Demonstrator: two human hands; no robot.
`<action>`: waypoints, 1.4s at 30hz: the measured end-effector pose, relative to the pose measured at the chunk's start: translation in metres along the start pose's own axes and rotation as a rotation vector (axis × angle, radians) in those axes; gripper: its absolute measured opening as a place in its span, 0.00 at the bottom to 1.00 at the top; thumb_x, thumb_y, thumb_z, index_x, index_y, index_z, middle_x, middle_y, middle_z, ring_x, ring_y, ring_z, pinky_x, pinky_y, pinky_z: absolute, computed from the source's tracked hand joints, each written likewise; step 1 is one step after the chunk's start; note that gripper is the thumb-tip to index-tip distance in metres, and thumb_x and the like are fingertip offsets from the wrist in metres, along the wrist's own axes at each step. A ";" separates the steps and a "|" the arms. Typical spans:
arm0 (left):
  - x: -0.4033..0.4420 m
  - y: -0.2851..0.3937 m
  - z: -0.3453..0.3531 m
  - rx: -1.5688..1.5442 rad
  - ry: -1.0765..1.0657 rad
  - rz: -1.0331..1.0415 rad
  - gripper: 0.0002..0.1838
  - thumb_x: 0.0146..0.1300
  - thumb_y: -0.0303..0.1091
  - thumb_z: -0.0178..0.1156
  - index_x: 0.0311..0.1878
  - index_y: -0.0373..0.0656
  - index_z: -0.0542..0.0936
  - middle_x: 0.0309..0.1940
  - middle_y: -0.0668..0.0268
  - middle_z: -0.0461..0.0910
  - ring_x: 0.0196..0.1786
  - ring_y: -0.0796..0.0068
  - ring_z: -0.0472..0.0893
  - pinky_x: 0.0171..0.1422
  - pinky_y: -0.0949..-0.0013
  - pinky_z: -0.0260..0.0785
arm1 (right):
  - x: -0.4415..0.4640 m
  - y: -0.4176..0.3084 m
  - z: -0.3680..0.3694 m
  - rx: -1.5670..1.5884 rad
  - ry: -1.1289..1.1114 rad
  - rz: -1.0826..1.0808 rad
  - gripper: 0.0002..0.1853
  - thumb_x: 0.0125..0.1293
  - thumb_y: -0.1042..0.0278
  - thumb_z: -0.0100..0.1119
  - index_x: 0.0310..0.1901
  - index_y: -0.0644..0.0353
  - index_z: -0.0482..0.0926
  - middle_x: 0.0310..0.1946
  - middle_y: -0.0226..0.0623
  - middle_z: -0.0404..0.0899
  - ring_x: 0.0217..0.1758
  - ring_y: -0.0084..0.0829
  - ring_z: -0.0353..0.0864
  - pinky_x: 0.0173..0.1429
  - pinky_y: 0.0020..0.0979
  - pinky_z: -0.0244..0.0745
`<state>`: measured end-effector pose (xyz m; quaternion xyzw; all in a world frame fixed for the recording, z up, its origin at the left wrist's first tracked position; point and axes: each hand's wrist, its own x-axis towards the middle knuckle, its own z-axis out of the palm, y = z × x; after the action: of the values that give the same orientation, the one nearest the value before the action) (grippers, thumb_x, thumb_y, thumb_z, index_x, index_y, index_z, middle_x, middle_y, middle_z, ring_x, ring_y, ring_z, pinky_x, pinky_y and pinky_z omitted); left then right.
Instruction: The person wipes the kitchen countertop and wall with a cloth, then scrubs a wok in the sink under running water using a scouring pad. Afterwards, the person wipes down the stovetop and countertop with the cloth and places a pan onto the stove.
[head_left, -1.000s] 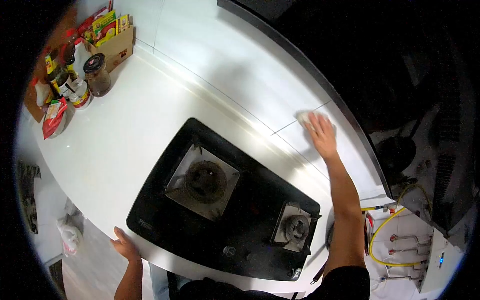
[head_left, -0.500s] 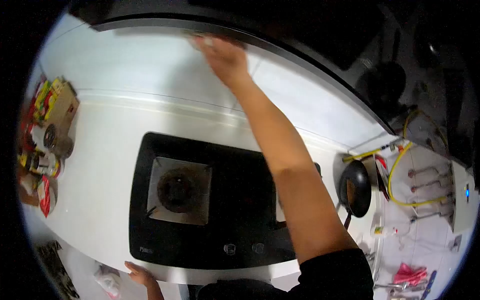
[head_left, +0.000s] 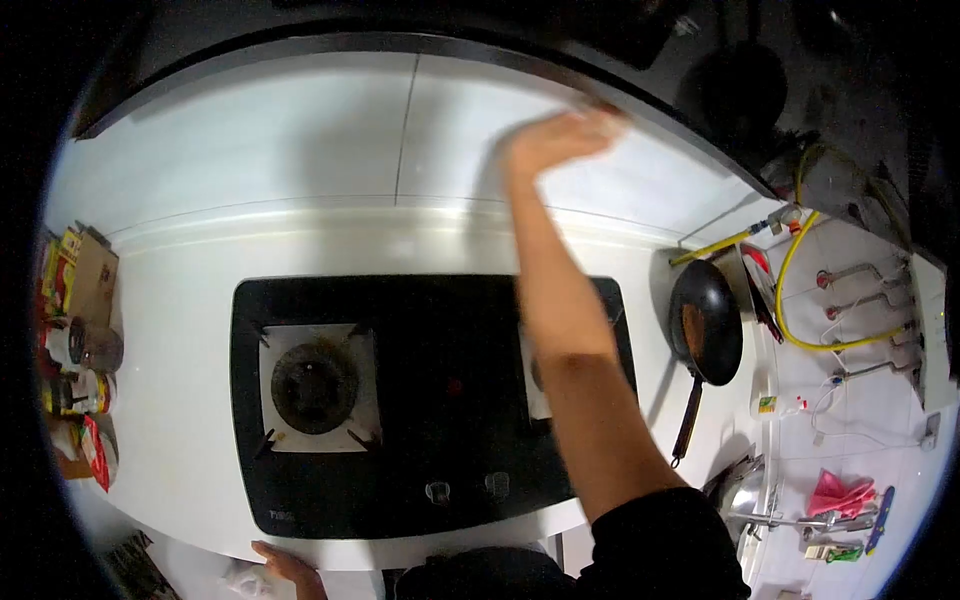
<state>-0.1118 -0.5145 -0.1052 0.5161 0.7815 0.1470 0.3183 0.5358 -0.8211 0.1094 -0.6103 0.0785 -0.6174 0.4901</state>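
My right hand (head_left: 565,138) reaches up to the lower edge of the dark range hood (head_left: 430,43), in front of the white tiled wall (head_left: 450,140). Its fingers are bent and smeared by motion, closed around something small and pale brownish that I cannot make out. My right forearm crosses over the right side of the black gas stove (head_left: 450,400), hiding most of the right burner. The left burner (head_left: 315,388) is in plain sight. Down at the counter's front edge, my left hand (head_left: 288,570) rests with a digit stretched out, holding nothing visible.
Right of the stove, a black frying pan (head_left: 708,325) leans upright, handle down. A yellow gas hose (head_left: 785,300) loops by the wall pipes. Jars and packets (head_left: 90,350) line the counter's left end. Far right hang a pink cloth (head_left: 838,495) and utensils.
My right hand has swept rightward along the underside of the hood's edge. My view has turned and shifted a little. My left hand stays by the counter's front edge.
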 end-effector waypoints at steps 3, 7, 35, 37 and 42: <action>-0.018 0.013 -0.006 -0.028 -0.022 0.077 0.52 0.57 0.73 0.42 0.50 0.18 0.72 0.46 0.34 0.74 0.48 0.47 0.77 0.55 0.57 0.69 | -0.112 -0.059 0.032 0.392 -0.308 0.088 0.26 0.67 0.64 0.48 0.64 0.62 0.57 0.64 0.45 0.58 0.66 0.39 0.58 0.71 0.41 0.49; -0.002 -0.001 -0.004 0.092 0.002 0.127 0.53 0.56 0.74 0.42 0.50 0.18 0.71 0.46 0.33 0.74 0.49 0.45 0.76 0.56 0.55 0.68 | -0.147 -0.094 0.018 -0.008 -0.723 -0.980 0.19 0.61 0.68 0.53 0.55 0.43 0.73 0.64 0.39 0.60 0.67 0.43 0.58 0.70 0.52 0.49; 0.059 -0.040 -0.004 0.189 -0.142 0.241 0.53 0.57 0.75 0.36 0.47 0.20 0.75 0.41 0.34 0.76 0.45 0.42 0.78 0.51 0.57 0.73 | 0.128 0.063 -0.054 -0.629 0.284 0.016 0.27 0.66 0.66 0.48 0.64 0.66 0.59 0.48 0.56 0.74 0.43 0.50 0.76 0.49 0.43 0.73; 0.061 -0.040 -0.010 0.143 -0.246 0.289 0.53 0.57 0.75 0.35 0.46 0.19 0.75 0.41 0.33 0.76 0.45 0.42 0.78 0.51 0.57 0.73 | 0.055 0.022 -0.026 -0.691 0.069 0.058 0.29 0.65 0.70 0.46 0.67 0.65 0.53 0.62 0.54 0.59 0.51 0.48 0.70 0.54 0.45 0.63; 0.016 -0.010 0.004 0.169 0.084 0.084 0.53 0.57 0.75 0.37 0.47 0.19 0.74 0.42 0.32 0.75 0.46 0.42 0.78 0.53 0.55 0.71 | -0.144 -0.066 -0.018 -0.259 -0.474 -0.041 0.42 0.53 0.87 0.50 0.70 0.49 0.52 0.72 0.47 0.42 0.63 0.49 0.57 0.62 0.46 0.60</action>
<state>-0.1206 -0.5050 -0.1197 0.5668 0.7815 0.1151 0.2341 0.4546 -0.6956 0.0536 -0.7968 0.0276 -0.4520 0.4002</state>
